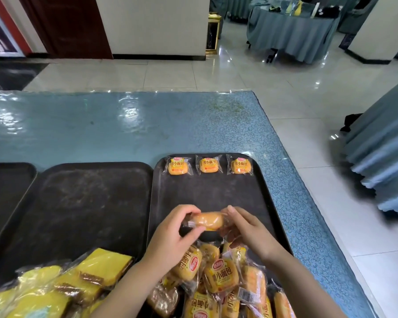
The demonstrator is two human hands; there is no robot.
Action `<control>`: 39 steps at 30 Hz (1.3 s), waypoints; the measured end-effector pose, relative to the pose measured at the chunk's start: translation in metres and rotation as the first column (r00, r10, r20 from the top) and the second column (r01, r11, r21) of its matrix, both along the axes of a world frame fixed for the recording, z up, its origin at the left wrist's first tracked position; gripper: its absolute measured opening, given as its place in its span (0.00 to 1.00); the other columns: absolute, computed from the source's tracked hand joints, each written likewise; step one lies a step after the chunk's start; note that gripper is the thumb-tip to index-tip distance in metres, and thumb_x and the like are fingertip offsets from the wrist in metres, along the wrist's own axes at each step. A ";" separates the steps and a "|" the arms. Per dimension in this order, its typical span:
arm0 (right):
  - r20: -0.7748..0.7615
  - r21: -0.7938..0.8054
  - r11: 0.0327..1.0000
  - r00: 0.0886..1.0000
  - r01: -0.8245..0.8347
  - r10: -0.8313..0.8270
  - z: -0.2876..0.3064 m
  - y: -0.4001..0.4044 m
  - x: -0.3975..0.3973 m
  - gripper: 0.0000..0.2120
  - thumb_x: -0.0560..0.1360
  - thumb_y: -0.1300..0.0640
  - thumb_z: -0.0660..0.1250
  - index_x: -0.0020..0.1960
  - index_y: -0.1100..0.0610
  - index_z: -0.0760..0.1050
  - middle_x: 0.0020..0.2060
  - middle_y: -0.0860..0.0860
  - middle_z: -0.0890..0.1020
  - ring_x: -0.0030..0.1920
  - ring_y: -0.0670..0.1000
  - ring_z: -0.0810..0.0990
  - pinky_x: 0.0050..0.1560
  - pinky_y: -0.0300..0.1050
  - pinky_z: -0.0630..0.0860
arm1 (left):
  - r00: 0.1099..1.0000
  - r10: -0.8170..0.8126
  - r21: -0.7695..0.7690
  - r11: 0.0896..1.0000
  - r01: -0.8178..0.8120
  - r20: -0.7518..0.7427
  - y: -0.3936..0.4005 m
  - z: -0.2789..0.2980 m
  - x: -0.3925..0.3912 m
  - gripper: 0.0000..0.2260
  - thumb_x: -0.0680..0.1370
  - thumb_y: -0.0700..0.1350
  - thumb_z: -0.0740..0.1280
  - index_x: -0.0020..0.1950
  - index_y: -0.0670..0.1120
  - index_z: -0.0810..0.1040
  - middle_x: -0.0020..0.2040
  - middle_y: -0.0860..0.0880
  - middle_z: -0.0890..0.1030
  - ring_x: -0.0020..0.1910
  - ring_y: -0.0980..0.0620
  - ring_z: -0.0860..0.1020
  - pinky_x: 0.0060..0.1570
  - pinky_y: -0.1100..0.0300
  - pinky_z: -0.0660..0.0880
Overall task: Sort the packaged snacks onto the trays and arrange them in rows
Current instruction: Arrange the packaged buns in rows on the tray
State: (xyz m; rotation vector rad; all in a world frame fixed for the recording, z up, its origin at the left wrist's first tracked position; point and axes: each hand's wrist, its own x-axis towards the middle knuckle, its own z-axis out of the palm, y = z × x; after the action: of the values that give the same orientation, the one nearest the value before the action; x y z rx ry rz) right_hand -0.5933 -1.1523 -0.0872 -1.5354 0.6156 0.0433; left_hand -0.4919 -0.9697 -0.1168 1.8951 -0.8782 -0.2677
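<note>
Room: we're in a tiled dining hall, draped tables off in the distance, and a blue patterned desk [124, 125] under us.
Trays: three dark trays side by side; the right tray [216, 191] sits under both hands, the middle tray [78, 203] lies just to the left of them.
Hands: left hand [170, 232] and right hand [246, 228] are close together, each pinching one end of a single wrapped bun [208, 221].
Held bun: it hangs just above the right tray, long axis running side to side from one hand to the other, the same way the row runs.
Row begun: three buns [208, 165] lie straight ahead of the hands at the tray's far edge, side by side, well apart from the held one.
Supply: the bun pile [218, 276] sits just behind the hands, nearest us; yellow cake packs [62, 285] lie behind and left of the left hand.
Next call: we reckon a second row starts ahead of the hands, below that far row; both hands sit about equally near.
</note>
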 end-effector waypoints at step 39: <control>-0.067 0.155 0.986 0.996 0.069 -0.059 -0.098 0.016 0.155 0.11 0.77 0.56 0.69 0.57 0.57 0.75 0.49 0.53 0.83 0.47 0.49 0.83 0.49 0.42 0.81 | 0.356 0.409 0.245 0.872 -0.424 -0.840 -0.007 -0.056 0.101 0.16 0.77 0.46 0.70 0.64 0.48 0.74 0.57 0.49 0.78 0.55 0.52 0.77 0.50 0.58 0.76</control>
State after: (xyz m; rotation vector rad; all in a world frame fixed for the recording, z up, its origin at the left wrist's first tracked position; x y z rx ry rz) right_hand -0.4384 -1.1364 -0.1848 -1.3651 0.6948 0.0888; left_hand -0.3910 -0.9765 -0.1727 1.5501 0.3446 -0.8272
